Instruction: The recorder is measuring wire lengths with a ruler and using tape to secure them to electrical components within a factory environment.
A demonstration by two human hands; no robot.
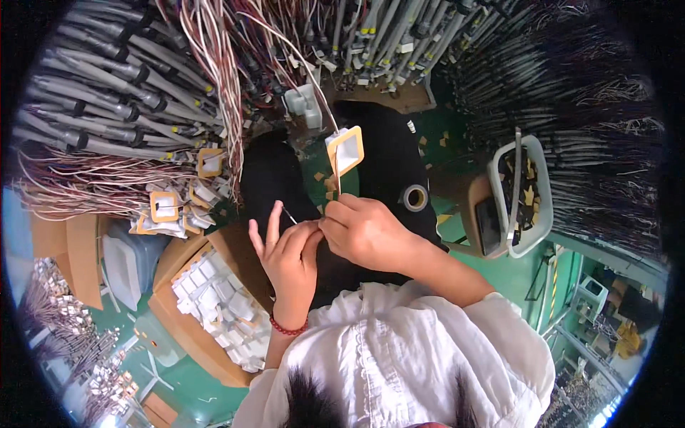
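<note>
My left hand (291, 257) and my right hand (360, 228) meet over my lap, their fingertips pinched together on thin wires. A short wire end pokes out beyond the left thumb and forefinger, while the other left fingers stick up. From the right fingers the wires rise to a white square connector housing (347, 151) with an orange-yellow rim. It hangs just past my hands, and a wire bundle (314, 75) runs from it up to the hanging harnesses. What exactly lies between the fingertips is hidden.
A cardboard box (171, 314) of white housings (225, 303) stands at my left. A tape roll (414, 198) lies on my dark-clothed leg. To the right is a white bin (531, 235) of small parts. Grey cable harnesses (100, 85) hang along the far side, with finished-looking housings (165, 207) at left.
</note>
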